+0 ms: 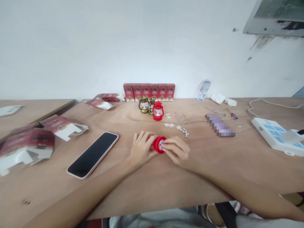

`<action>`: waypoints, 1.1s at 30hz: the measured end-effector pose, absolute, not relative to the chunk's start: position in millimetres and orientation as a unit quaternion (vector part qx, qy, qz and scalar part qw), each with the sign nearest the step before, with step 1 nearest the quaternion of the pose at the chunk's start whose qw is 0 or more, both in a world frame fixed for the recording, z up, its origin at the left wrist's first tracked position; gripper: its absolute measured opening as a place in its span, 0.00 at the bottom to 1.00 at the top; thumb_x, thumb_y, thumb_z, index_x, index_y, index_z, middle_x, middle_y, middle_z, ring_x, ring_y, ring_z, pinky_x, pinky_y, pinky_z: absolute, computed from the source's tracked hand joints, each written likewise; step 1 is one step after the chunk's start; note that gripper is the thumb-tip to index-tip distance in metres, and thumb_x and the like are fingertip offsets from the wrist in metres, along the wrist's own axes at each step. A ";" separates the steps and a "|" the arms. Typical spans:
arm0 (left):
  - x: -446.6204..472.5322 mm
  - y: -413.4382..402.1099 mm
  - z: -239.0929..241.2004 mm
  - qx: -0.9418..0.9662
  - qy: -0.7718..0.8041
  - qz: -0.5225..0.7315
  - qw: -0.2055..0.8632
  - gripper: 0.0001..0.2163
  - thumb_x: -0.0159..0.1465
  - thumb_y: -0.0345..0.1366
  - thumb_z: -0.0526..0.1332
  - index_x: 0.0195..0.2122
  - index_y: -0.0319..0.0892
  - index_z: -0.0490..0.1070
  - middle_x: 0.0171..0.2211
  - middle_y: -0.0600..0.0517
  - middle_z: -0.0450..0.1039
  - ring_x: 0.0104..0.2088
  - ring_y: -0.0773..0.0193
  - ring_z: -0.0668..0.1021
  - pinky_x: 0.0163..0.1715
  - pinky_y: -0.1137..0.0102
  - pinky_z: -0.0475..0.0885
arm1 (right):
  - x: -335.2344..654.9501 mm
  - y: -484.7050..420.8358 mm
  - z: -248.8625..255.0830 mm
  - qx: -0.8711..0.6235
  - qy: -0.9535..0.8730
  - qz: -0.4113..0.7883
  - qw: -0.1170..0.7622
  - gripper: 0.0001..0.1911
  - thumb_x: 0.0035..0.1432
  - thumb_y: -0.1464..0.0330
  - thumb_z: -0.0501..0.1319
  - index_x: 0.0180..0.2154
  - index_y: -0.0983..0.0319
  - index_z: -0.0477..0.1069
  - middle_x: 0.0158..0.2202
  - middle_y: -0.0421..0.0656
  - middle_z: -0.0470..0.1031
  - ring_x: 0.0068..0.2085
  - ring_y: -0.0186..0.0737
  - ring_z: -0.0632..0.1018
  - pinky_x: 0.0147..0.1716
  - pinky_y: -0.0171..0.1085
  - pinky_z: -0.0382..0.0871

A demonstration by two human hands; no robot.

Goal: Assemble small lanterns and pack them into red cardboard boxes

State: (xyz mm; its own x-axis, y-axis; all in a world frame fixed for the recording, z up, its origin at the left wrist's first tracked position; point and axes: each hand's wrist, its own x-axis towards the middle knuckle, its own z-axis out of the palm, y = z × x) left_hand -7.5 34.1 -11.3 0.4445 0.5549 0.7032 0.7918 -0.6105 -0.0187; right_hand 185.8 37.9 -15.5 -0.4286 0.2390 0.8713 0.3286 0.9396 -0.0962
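My left hand is wrapped round a small red lantern, tipped on its side so that its round base faces right. The fingertips of my right hand are pinched together at the pale underside of that base; whatever they hold is hidden. Beyond my hands stands another red toy lantern, upright beside a bronze-coloured lantern and a second bronze one. Several small button cells and white paper-like bits lie just past my right hand, near a tangle of thin wire-like pieces.
Several red boxes stand in a row against the wall. Opened red cartons lie at the left, near a phone. A purple packet, a clear bottle, crumpled tissue and a white power strip occupy the right.
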 end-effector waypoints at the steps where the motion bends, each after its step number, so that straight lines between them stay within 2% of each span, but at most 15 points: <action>1: -7.6 34.1 -11.4 -0.833 -0.404 -0.337 0.175 0.16 0.63 0.47 0.55 0.41 0.39 0.68 0.38 0.46 0.74 0.36 0.57 0.71 0.33 0.65 0.56 | 186.2 37.9 -15.4 -0.167 -0.845 -0.052 0.506 0.14 0.54 0.79 0.61 0.42 0.63 0.70 0.37 0.48 0.75 0.37 0.39 0.74 0.36 0.39 0.72; 5: -8.2 34.5 -11.5 -0.834 -0.398 -0.339 0.175 0.16 0.63 0.47 0.55 0.40 0.39 0.68 0.38 0.45 0.74 0.36 0.57 0.71 0.33 0.65 0.56 | 186.8 36.5 -13.8 -0.179 -0.841 -0.037 0.509 0.12 0.54 0.78 0.61 0.40 0.60 0.71 0.38 0.46 0.74 0.37 0.38 0.73 0.36 0.39 0.72; 9: -9.0 35.1 -10.9 -0.844 -0.371 -0.346 0.173 0.15 0.63 0.46 0.55 0.41 0.39 0.68 0.38 0.45 0.73 0.36 0.58 0.71 0.32 0.65 0.56 | 186.0 35.7 -12.4 -0.247 -0.808 0.058 0.531 0.08 0.54 0.71 0.63 0.38 0.56 0.71 0.41 0.45 0.70 0.42 0.40 0.74 0.42 0.43 0.71; 11: -9.3 35.3 -10.4 -0.847 -0.360 -0.350 0.173 0.15 0.63 0.46 0.55 0.41 0.39 0.68 0.38 0.45 0.73 0.36 0.58 0.71 0.32 0.65 0.56 | 185.8 37.1 -14.0 -0.276 -0.786 0.141 0.535 0.14 0.51 0.66 0.66 0.41 0.56 0.69 0.44 0.45 0.69 0.46 0.43 0.73 0.46 0.45 0.70; 14: -9.9 35.3 -10.1 -0.850 -0.347 -0.354 0.175 0.17 0.63 0.48 0.54 0.41 0.38 0.68 0.38 0.44 0.73 0.35 0.58 0.70 0.31 0.65 0.56 | 185.8 40.0 -19.1 -0.289 -0.760 0.289 0.506 0.24 0.47 0.63 0.68 0.46 0.56 0.65 0.44 0.45 0.71 0.46 0.43 0.74 0.47 0.45 0.69; 18: -10.5 34.9 -11.1 -0.851 -0.335 -0.356 0.191 0.18 0.64 0.49 0.52 0.41 0.38 0.68 0.38 0.44 0.73 0.35 0.58 0.70 0.31 0.65 0.56 | 185.2 40.3 -23.6 -0.290 -0.726 0.401 0.478 0.24 0.47 0.62 0.69 0.46 0.56 0.65 0.43 0.42 0.72 0.45 0.40 0.74 0.47 0.42 0.68; 27: -10.4 31.6 -12.1 -0.848 -0.328 -0.344 0.234 0.20 0.65 0.50 0.49 0.40 0.36 0.69 0.37 0.42 0.73 0.34 0.58 0.69 0.30 0.65 0.57 | 179.5 35.4 -23.2 -0.258 -0.704 0.437 0.498 0.18 0.49 0.63 0.67 0.42 0.58 0.67 0.38 0.41 0.73 0.40 0.36 0.75 0.42 0.37 0.70; 31: -9.5 30.0 -11.4 -0.849 -0.323 -0.318 0.273 0.17 0.66 0.46 0.49 0.40 0.38 0.70 0.37 0.43 0.73 0.34 0.58 0.69 0.30 0.65 0.56 | 176.8 37.8 -26.0 -0.253 -0.688 0.448 0.512 0.17 0.46 0.64 0.69 0.38 0.59 0.67 0.35 0.39 0.72 0.37 0.35 0.74 0.39 0.35 0.70; 33: -8.6 30.5 -11.2 -0.852 -0.335 -0.309 0.260 0.17 0.66 0.46 0.49 0.39 0.38 0.69 0.37 0.43 0.73 0.34 0.58 0.69 0.30 0.65 0.56 | 176.5 39.3 -27.0 -0.257 -0.685 0.449 0.512 0.18 0.45 0.64 0.70 0.37 0.59 0.67 0.35 0.39 0.72 0.36 0.35 0.74 0.37 0.35 0.70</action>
